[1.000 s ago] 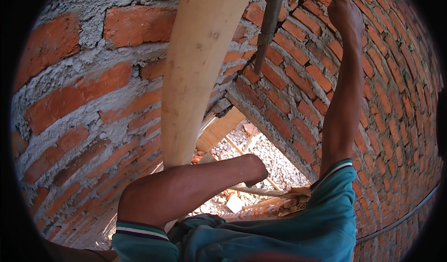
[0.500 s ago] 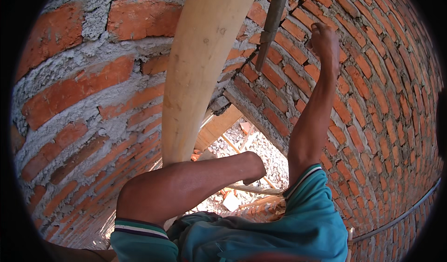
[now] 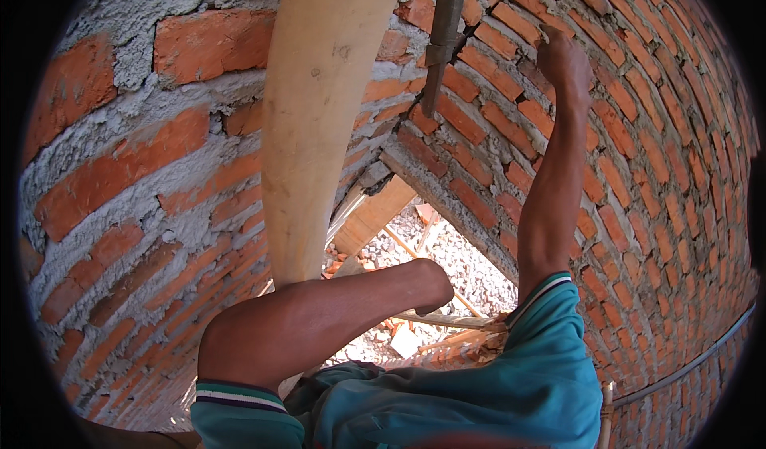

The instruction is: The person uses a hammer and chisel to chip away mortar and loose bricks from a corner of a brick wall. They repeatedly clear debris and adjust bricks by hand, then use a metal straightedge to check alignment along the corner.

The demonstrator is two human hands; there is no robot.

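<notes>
My right arm reaches up and forward from a teal short sleeve. At its end, my right hand (image 3: 564,62) is closed close in front of the brick wall (image 3: 638,185) on the right. Whatever its curled fingers may hold does not show. My left arm is bent across my body, and my left hand (image 3: 437,286) drops at the wrist beside the wooden post (image 3: 307,130). Its fingers are hidden. Between the post and my right hand, a dark grey metal bar (image 3: 443,42) with a narrow tip hangs down from the top edge.
Another brick wall with rough grey mortar (image 3: 120,170) rises on the left and meets the right one in a corner. Far below lie pale rubble (image 3: 471,277), a wooden board (image 3: 373,213) and thin sticks. A grey pipe (image 3: 690,361) runs along the lower right.
My right hand has moved slightly up and outward, turning a little. The post and metal bar now appear further left as the view shifts. My left arm has hardly moved.
</notes>
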